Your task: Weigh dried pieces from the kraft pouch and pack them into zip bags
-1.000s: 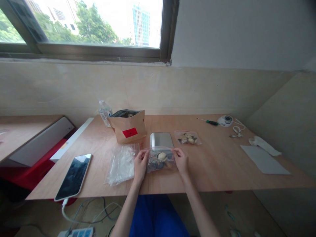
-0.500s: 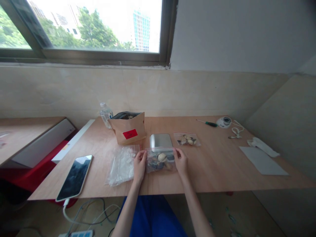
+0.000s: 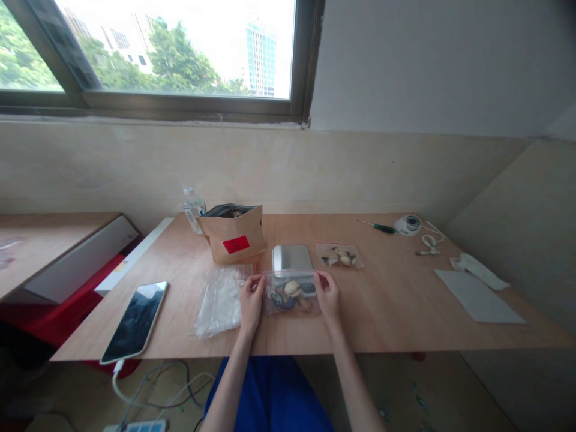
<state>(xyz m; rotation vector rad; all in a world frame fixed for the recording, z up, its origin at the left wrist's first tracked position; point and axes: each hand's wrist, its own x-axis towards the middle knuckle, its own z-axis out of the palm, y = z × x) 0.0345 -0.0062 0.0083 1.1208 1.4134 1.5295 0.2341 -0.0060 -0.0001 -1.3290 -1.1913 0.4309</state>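
Observation:
A small clear zip bag (image 3: 290, 293) with pale and dark lumps inside lies on the wooden table (image 3: 396, 300) near its front edge. My left hand (image 3: 251, 301) pinches the bag's upper left corner and my right hand (image 3: 328, 296) pinches its upper right corner. Both hands rest on the table top. Just behind the bag sits a small silver scale (image 3: 292, 258). An open brown paper pouch (image 3: 234, 238) with a red label stands to the back left.
A second filled clear bag (image 3: 339, 256) lies right of the scale. A pile of empty clear bags (image 3: 220, 300) and a phone (image 3: 135, 320) lie at the left. Bottle (image 3: 192, 208), screwdriver (image 3: 377, 225), small round device (image 3: 408, 224) and grey sheet (image 3: 477, 296) lie farther off.
The bag has settled slightly lower and flatter on the table between my hands. Both hands keep their pinch on its top corners.

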